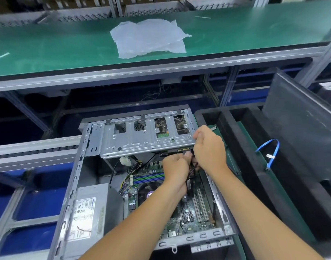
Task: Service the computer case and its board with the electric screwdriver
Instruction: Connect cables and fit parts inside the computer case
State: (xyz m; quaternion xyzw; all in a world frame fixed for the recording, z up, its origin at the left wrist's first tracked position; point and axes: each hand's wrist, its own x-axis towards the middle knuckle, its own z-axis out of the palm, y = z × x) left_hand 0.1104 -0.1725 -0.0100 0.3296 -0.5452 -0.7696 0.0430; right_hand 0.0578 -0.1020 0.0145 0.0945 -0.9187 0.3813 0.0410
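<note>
Down at the near centre of the scene, the open computer case (123,194) lies on its side, and its green board (189,218) shows inside toward the right. Both hands are deep in there! The left hand (175,168) has its fingers curled round a bundle of dark cables (191,172) just below the metal drive cage (142,137). The right hand (209,147) sits just beside it, fingers curled tight at the cage's right corner; what it pinches I cannot tell, though the cables run up beneath it. A grey power supply (91,209) fills the case's near left side. Right of the case, a black foam tray (245,147) carries a loop of blue cable (273,152). Farther off, a green bench (67,44) spans the scene with a crumpled white sheet (149,37) lying on it.
</note>
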